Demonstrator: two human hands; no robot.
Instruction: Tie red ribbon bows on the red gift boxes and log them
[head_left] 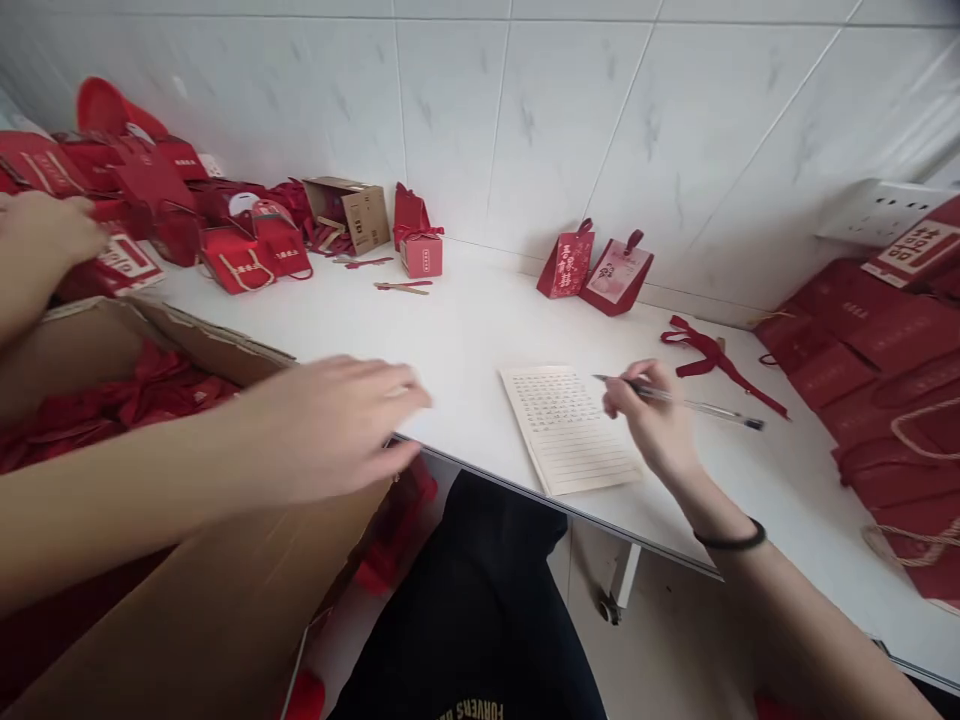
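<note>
My right hand (660, 420), with a black band on its wrist, is closed around a pen (712, 408). The pen has a clear barrel, and its tip points left above a lined notebook (577, 430). Rows of handwriting fill the upper part of the page; the lower lines are blank. On the other side, my left hand (352, 420) hovers by the table's front edge, blurred by motion. Its fingers stretch to the right with the thumb apart, and nothing shows in them. Beneath that forearm stands an open cardboard box (300, 560) with red items inside.
Another person's hand (45, 240) is among red gift boxes (240, 255) at far left. A small carton (367, 215) and two red bags (592, 270) stand along the wall. Red ribbon (712, 355) lies near stacked red boxes (885, 350) at right. The white table (465, 320) extends between.
</note>
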